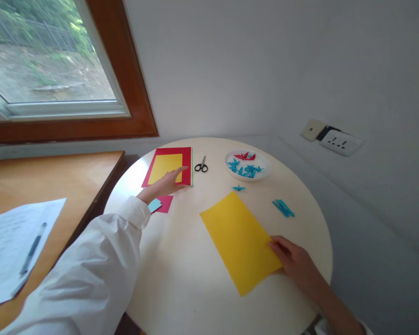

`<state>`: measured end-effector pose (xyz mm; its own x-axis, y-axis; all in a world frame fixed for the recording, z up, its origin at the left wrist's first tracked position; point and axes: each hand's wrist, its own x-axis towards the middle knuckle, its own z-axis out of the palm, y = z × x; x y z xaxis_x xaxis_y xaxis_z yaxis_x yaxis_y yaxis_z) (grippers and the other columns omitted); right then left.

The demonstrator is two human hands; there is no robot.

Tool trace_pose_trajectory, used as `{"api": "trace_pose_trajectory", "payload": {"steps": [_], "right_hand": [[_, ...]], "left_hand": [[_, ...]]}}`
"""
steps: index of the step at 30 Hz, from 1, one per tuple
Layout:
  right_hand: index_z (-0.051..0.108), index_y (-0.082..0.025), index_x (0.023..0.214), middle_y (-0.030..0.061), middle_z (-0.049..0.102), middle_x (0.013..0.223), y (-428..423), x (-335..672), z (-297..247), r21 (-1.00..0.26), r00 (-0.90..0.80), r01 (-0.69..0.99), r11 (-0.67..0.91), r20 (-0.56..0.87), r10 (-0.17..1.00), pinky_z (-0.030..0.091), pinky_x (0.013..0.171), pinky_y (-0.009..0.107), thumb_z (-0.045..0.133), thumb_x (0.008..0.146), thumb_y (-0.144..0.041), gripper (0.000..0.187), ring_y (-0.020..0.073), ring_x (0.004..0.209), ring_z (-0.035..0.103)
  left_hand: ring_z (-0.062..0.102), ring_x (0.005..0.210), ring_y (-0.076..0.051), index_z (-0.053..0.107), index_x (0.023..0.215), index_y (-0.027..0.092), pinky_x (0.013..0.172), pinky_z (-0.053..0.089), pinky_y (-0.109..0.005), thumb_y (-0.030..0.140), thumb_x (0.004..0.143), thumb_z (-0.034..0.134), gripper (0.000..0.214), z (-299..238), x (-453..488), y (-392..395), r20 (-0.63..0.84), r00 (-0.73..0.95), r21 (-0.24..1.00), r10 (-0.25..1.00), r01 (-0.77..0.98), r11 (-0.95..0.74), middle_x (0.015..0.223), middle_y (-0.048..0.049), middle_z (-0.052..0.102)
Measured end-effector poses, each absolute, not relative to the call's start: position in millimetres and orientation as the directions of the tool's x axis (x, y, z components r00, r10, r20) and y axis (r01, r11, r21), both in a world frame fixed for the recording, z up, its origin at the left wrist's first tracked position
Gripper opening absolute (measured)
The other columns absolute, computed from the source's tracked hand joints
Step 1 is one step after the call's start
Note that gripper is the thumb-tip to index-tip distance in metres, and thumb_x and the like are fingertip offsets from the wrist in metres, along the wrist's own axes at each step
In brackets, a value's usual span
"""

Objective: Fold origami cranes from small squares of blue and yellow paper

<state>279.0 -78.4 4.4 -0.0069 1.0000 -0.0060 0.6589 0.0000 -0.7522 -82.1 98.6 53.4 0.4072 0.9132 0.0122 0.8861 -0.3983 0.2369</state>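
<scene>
Round white table [181,288], far edge near the wall [212,70]. Right hand [295,258]: thumb and fingers grip the near yellow sheet [239,242] at its right edge. Left hand [167,183]: open, fingers extended over the far-left paper stack [187,156]. Open room separates sheet from scissors [201,167].

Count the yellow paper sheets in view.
2: one yellow sheet in the right hand, another yellow sheet on the red paper, partly behind the left hand. More may be hidden beneath.
</scene>
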Motion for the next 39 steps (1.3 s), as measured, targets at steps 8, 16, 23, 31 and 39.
{"api": "trace_pose_trajectory", "payload": {"steps": [8, 16, 23, 31, 39], "right_hand": [[0.063, -0.017, 0.082, 0.0075, 0.068, 0.084, -19, 268, 32, -0.809, -0.322, 0.579, 0.105, -0.108, 0.940, 0.047, 0.070, 0.033, 0.048, 0.077, -0.044, 0.031, 0.0216, 0.078, 0.060], [0.063, -0.016, 0.079, 0.0055, 0.065, 0.081, 12, 268, 39, -0.788, -0.471, 0.604, 0.118, -0.234, 0.850, 0.043, 0.070, 0.032, 0.051, 0.076, -0.047, 0.033, 0.0193, 0.074, 0.057], [0.065, -0.015, 0.082, 0.0037, 0.066, 0.078, 14, 263, 35, -0.791, -0.525, 0.598, 0.129, -0.265, 0.809, 0.042, 0.065, 0.029, 0.051, 0.077, -0.046, 0.034, 0.0170, 0.070, 0.056], [0.064, -0.017, 0.101, 0.0117, 0.065, 0.108, -9, 264, 31, -0.763, -0.304, 0.620, 0.183, -0.018, 0.953, 0.045, 0.086, 0.038, 0.052, 0.079, -0.039, 0.034, 0.0224, 0.099, 0.059], [0.063, -0.019, 0.105, 0.0115, 0.064, 0.111, -63, 278, 35, -0.831, -0.467, 0.528, 0.176, -0.111, 0.877, 0.041, 0.097, 0.043, 0.067, 0.067, -0.050, 0.049, 0.0264, 0.106, 0.058]], "left_hand": [[0.017, 0.139, -0.025, 0.031, 0.138, 0.025, 0.110, 0.026, -0.048, 0.003, 0.076, 0.042, 0.067, 66, -61, 9, 0.236, 0.740, 0.187, 0.630, 0.601, -0.777, 0.151, -0.0074, 0.021], [0.011, 0.140, -0.028, 0.027, 0.141, 0.030, 0.111, 0.018, -0.054, -0.006, 0.074, 0.041, 0.077, 43, -84, -30, 0.258, 0.818, -0.056, 0.514, 0.544, -0.837, 0.154, -0.0061, 0.009], [0.033, 0.134, -0.021, 0.048, 0.127, 0.023, 0.112, 0.020, -0.050, -0.005, 0.076, 0.035, 0.060, 26, -77, -38, 0.271, 0.842, 0.069, 0.466, 0.466, -0.882, 0.138, -0.0060, 0.047], [0.062, 0.102, -0.019, 0.064, 0.105, 0.019, 0.097, 0.044, -0.040, 0.015, 0.086, 0.043, 0.028, 2, -62, -48, 0.298, 0.727, 0.370, 0.619, 0.510, -0.776, 0.107, -0.0085, 0.069], [0.065, 0.084, -0.018, 0.065, 0.093, 0.018, 0.078, 0.051, -0.030, 0.021, 0.088, 0.046, 0.020, 4, -52, -60, 0.250, 0.507, 0.561, 0.825, 0.619, -0.550, 0.092, -0.0068, 0.071]]}}
